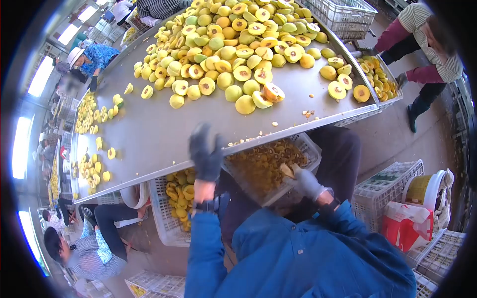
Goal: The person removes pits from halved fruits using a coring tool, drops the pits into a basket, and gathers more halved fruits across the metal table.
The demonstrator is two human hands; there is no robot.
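Observation:
My left hand (206,151), in a dark glove, is over the near edge of the metal table (149,134). Its fingers are apart though blurred, and nothing shows in them. My right hand (308,185), in a grey glove, is closed around a short pale tan object (287,170) whose kind I cannot make out. It is above the right side of a crate (314,158) of brownish pitted pieces. Yellow peach halves (242,73) are heaped on the far part of the table, many with the pit or its hollow showing.
Left of my legs stands a white crate (161,218) of yellow peach halves. More halves (92,169) lie along the table's left end. A person (422,44) bends over a filled crate at right; others sit at left. Crates and a white bucket (422,191) stand at lower right.

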